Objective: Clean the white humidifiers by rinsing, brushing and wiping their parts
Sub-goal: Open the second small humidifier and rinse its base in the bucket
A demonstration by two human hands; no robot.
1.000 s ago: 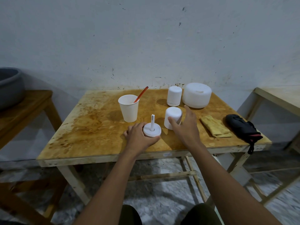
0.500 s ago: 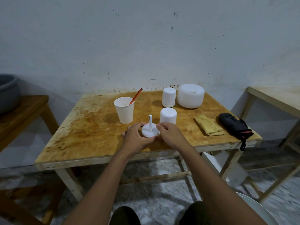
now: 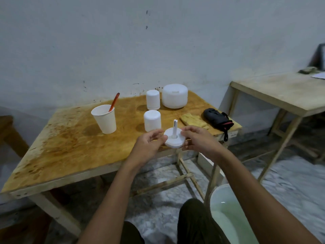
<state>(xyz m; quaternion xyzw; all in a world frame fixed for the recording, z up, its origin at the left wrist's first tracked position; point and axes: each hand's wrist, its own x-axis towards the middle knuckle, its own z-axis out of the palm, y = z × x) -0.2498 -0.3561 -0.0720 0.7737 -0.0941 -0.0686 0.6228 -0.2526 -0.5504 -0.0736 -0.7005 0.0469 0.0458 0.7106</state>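
**Humidifier base (image 3: 173,142) held at the near edge of the desk (image 3: 70,147)**

The person holds the white humidifier base between both hands, in front of the body and over the desk's near edge. The base is a flat round disc with a thin upright stem rising from its centre. The disc is tipped slightly toward the viewer.

The left hand (image 3: 149,147) grips the left rim of the disc, with thumb and fingers curled in to pinch it. The right hand (image 3: 200,141) pinches the right rim in the same way, fingers bent over the top edge. Whether the underside of the base touches the desk cannot be told.

Just beyond the left hand stands a small white cylindrical cover (image 3: 152,120). Further beyond it, near the wall, stands a second small white cylinder (image 3: 153,100). Beside that cylinder, on its right, sits a larger round white humidifier (image 3: 174,95).

Beyond and to the left of the left hand stands a white paper cup (image 3: 104,118). An orange-handled brush (image 3: 114,102) leans inside it.

Just beyond the right hand lies a folded yellow cloth (image 3: 192,120). A black pouch (image 3: 217,118) lies to the right of the cloth, at the desk corner.

Below the right forearm, on the floor, stands a white bucket (image 3: 216,196) containing liquid. A second wooden desk (image 3: 281,90) stands well to the right of the right hand.
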